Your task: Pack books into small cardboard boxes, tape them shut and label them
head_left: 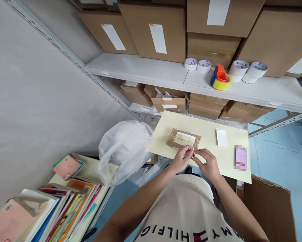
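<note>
A small brown cardboard parcel [171,140] with a white label and shiny tape lies on the pale yellow tabletop [163,126]. At its near right corner, a thin whitish strip [193,144] runs up from between my fingertips; whether it is string or tape I cannot tell. My left hand [183,158] is closed, thumb and fingers pinching the strip. Facing it, my right hand [206,164] has thumb and forefinger curled at the same spot, its tips almost touching the left ones. What lies right between the fingertips is mostly hidden.
On the table's right lie a white card [221,137] and a blurred-out pinkish item [240,158]. Tape rolls [203,66] and a tape dispenser [220,79] stand on the shelf [151,72]. A plastic bag [125,148] bulges at left, above books [70,208]. An open carton [269,205] sits lower right.
</note>
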The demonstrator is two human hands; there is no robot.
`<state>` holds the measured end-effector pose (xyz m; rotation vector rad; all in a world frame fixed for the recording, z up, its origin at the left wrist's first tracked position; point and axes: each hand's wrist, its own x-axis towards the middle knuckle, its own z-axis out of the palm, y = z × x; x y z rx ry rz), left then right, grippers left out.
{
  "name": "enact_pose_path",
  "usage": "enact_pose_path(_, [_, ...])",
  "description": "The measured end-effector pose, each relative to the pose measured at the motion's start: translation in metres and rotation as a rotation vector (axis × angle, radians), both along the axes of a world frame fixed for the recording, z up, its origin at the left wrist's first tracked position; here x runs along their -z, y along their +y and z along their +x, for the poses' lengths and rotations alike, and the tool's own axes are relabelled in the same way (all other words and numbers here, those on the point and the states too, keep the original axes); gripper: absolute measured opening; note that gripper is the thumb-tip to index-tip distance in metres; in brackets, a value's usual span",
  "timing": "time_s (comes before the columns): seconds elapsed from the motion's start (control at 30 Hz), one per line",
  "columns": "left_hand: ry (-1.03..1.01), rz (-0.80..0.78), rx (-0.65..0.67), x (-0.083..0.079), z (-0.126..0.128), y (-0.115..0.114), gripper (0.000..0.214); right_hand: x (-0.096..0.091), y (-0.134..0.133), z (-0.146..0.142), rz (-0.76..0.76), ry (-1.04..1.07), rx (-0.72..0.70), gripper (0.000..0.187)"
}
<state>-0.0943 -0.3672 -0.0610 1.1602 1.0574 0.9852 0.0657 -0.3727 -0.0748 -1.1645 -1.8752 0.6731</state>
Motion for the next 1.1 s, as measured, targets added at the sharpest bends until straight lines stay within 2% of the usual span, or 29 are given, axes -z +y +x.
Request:
enact_pose_path(0.27, [0.248, 0.167, -0.034, 0.004, -0.002, -0.001, 0.018, -0.008, 0.006, -0.007, -0.134, 0.181, -0.077, 0.017])
enact_pose_path(0.43, [0.304, 0.244, -0.026, 0.004, -0.011, 0.004, 0.014, -0.009, 0.014, -0.019, -0.273, 0.264, -0.027, 0.021])
enact_pose_path(0.57, [0.294, 0.244, -0.020, 0.008, -0.023, 0.013, 0.015, -0.002, 0.022, -0.034, -0.424, 0.338, -0.002, 0.024])
enact_pose_path(0.67, [0.198, 0.155, -0.039, 0.015, -0.038, 0.027, 0.019, 0.003, 0.032, -0.044, -0.518, 0.388, 0.044, 0.027])
enact_pose_path(0.77, [0.068, -0.025, -0.096, 0.023, -0.067, 0.048, 0.020, 0.007, 0.043, -0.054, -0.600, 0.480, 0.172, 0.031])
enact_pose_path(0.9, [0.019, -0.242, -0.198, 0.033, -0.133, 0.087, 0.015, 0.012, 0.062, -0.064, -0.661, 0.569, 0.374, 0.034])
enact_pose_path(1.03, [0.077, -0.259, -0.371, 0.036, -0.204, 0.134, 0.016, 0.015, 0.081, -0.073, -0.576, 0.607, 0.586, 0.033])
enact_pose_path(1.1, [0.108, -0.238, -0.320, 0.034, -0.221, 0.154, 0.020, 0.016, 0.087, -0.080, -0.561, 0.557, 0.581, 0.032])
